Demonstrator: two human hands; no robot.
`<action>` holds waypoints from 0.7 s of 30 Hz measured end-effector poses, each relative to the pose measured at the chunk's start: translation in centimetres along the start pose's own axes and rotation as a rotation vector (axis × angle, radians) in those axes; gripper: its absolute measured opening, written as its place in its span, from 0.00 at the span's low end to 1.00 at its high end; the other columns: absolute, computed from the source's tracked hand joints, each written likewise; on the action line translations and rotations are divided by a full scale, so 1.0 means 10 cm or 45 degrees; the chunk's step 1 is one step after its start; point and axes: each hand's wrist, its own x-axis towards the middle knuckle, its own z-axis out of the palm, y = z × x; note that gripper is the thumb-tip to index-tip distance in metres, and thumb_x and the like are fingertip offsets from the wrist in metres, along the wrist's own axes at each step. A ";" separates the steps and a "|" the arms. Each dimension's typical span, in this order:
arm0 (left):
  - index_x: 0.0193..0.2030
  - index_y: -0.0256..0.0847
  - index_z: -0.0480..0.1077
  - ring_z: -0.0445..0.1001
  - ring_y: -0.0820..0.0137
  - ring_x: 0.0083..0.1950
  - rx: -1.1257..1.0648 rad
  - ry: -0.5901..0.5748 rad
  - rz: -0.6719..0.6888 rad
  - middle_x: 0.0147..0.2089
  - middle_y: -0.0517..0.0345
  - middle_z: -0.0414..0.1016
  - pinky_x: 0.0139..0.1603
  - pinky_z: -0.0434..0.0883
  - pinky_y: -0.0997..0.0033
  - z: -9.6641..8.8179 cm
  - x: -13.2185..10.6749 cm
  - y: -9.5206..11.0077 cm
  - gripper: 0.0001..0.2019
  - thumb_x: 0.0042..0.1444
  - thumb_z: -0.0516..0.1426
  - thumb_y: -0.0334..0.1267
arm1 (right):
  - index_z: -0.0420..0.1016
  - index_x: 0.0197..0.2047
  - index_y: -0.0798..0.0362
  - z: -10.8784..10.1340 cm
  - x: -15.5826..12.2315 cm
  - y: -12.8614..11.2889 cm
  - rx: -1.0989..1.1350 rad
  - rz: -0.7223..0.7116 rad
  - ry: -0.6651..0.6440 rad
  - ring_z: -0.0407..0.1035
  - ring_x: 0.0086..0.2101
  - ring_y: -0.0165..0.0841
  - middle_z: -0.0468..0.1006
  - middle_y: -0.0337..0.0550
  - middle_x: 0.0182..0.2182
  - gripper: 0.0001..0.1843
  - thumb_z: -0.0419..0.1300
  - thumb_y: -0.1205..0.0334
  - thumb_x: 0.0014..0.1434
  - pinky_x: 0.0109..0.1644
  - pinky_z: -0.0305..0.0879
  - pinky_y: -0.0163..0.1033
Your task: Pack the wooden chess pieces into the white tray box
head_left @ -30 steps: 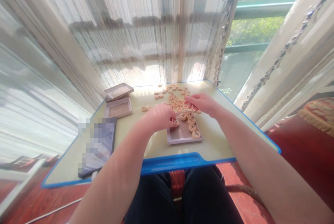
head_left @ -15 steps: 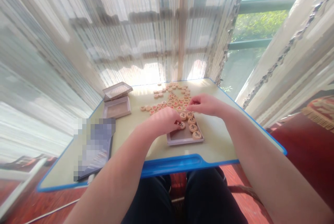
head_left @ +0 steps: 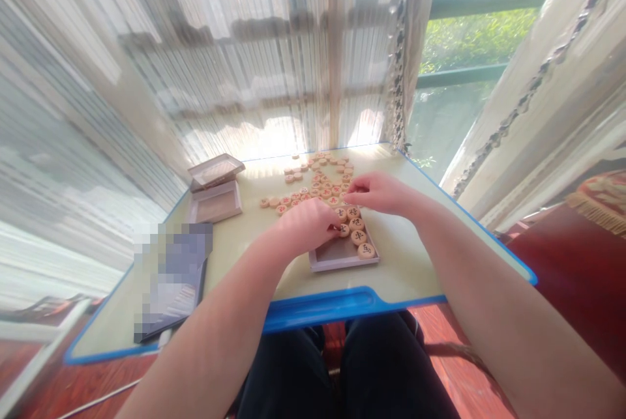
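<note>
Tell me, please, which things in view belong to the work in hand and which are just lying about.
In use:
round, pale, wood-like character pieces
shallow, pale grey rectangular tray

Lying about, apparently:
pale, shallow rectangular box
similar tilted box or lid
dark, flat rectangular device

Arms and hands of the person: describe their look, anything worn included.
The left hand and right hand are bare, without gloves. Both forearms show no sleeves, watch or bracelet. The fingers are too blurred to rule out rings.
</note>
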 end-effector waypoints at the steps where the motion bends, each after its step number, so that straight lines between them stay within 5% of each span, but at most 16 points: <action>1: 0.22 0.41 0.72 0.67 0.70 0.25 0.008 -0.005 -0.004 0.23 0.56 0.69 0.24 0.58 0.72 0.01 0.00 -0.01 0.09 0.51 0.56 0.35 | 0.74 0.26 0.53 0.00 0.00 -0.01 -0.003 -0.002 -0.001 0.61 0.24 0.29 0.67 0.36 0.20 0.14 0.58 0.50 0.48 0.27 0.53 0.35; 21: 0.26 0.44 0.75 0.73 0.68 0.30 -0.030 0.063 0.003 0.25 0.57 0.73 0.29 0.64 0.72 0.06 0.00 -0.03 0.06 0.50 0.56 0.33 | 0.74 0.27 0.54 -0.02 -0.01 -0.05 -0.043 0.021 0.026 0.63 0.26 0.29 0.70 0.38 0.22 0.12 0.58 0.54 0.49 0.27 0.54 0.34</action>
